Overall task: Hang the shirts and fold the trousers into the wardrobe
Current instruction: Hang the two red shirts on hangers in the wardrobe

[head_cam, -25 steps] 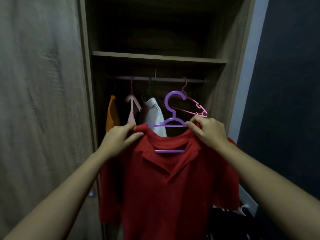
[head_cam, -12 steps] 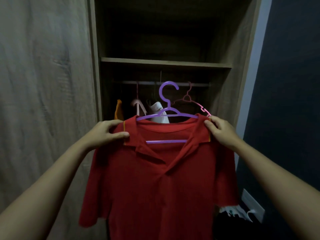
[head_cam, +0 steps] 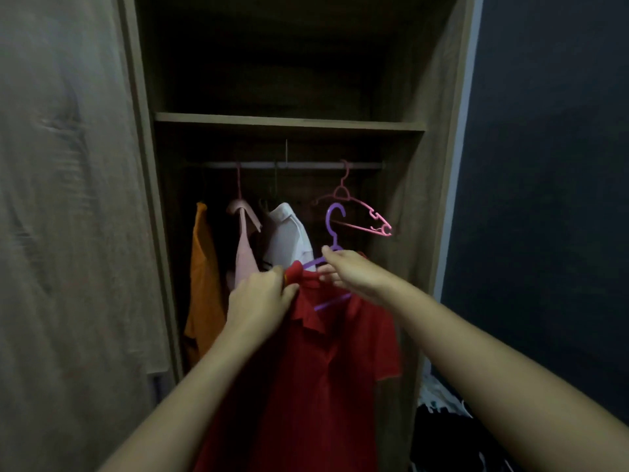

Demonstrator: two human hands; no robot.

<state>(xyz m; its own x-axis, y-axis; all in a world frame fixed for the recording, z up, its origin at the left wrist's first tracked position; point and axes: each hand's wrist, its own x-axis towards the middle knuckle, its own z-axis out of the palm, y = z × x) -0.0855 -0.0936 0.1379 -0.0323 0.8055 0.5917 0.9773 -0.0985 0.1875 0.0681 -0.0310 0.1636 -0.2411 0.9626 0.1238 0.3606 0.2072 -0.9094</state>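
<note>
A red polo shirt hangs on a purple hanger in front of the open wardrobe. My left hand grips the shirt's left shoulder and collar. My right hand holds the hanger's arm and the shirt's neckline, just under the hook. The hook sits below the wardrobe rail, not touching it. On the rail hang an orange shirt, a pale pink shirt, a white shirt and an empty pink hanger.
A wooden shelf crosses the wardrobe above the rail. The wardrobe door stands open on the left. A dark wall fills the right side. Dark and white clothes lie low on the right.
Both hands have moved inward from the shirt's shoulders to the collar. The shirt and hanger have turned edge-on and moved forward toward the rail's right part.
</note>
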